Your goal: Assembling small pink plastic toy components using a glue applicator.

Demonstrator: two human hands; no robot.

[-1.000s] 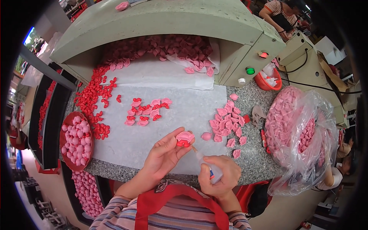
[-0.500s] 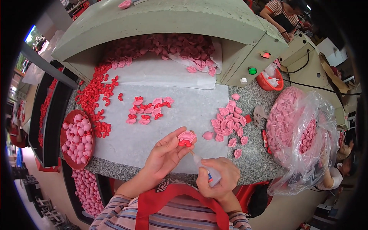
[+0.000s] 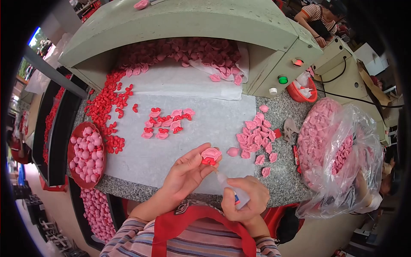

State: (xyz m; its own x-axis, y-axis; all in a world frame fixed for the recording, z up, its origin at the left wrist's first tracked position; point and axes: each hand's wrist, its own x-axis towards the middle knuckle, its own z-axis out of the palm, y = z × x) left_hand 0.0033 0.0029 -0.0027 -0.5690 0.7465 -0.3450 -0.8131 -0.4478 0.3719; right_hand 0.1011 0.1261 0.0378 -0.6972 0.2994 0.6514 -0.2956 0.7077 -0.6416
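Observation:
Between the fingers of my left hand [image 3: 184,171] is a pink moulded piece [image 3: 211,153] with a small red bow-shaped piece [image 3: 209,162] against its lower edge. My right hand [image 3: 250,195] wraps round a clear squeeze bottle of glue [image 3: 227,185]. Its thin nozzle points up-left, close under the red piece; whether it touches cannot be made out. Beyond my hands, several pink pieces joined with red ones [image 3: 166,122] lie on the white sheet [image 3: 145,158]. Loose pink pieces [image 3: 255,138] are heaped to the right.
Red pieces [image 3: 113,96] spread along the sheet's left side, by a basket of pink balls [image 3: 87,135]. A pale green machine housing [image 3: 180,28] arches over the back. A clear bag of pink pieces [image 3: 319,145] stands right, near a red basket [image 3: 293,92]. Another person [image 3: 317,21] works far right.
Both hands have shifted very slightly to the right, still holding the pink and red piece and the bottle. At the right, the plastic bag's lower part has moved slightly.

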